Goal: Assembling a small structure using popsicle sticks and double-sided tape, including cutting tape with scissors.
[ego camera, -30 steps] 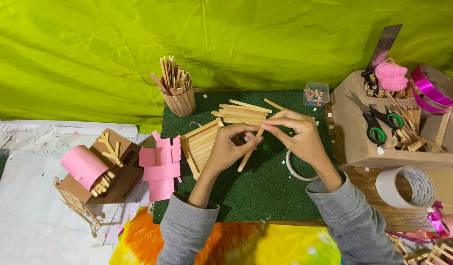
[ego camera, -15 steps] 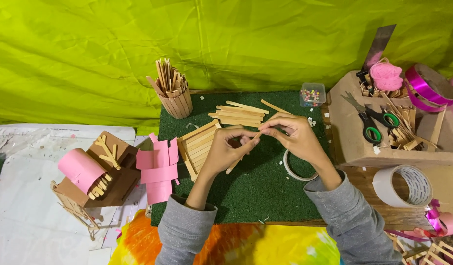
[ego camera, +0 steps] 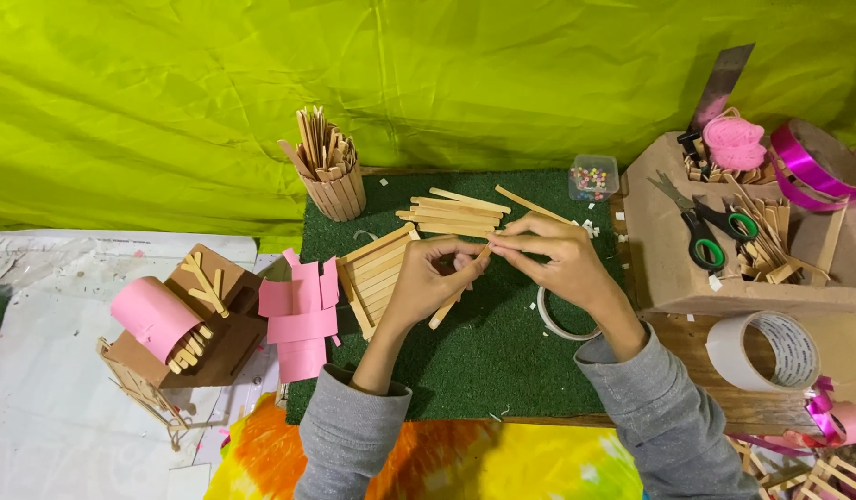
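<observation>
Holding one stick (ego camera: 458,282) between both hands: left hand (ego camera: 428,282) pinches its middle, right hand (ego camera: 553,259) its upper end, above the mat (ego camera: 502,361). Panel (ego camera: 377,278) lies just left; placing there likely needs alignment.

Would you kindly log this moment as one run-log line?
left hand: pinching flat wooden craft stick | right hand: pinching same stick | below: green turf mat

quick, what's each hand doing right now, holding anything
Left hand: closed, fingers pinching the wooden craft stick over the green mat.
Right hand: closed, fingertips pinching the upper end of the same stick.
</observation>
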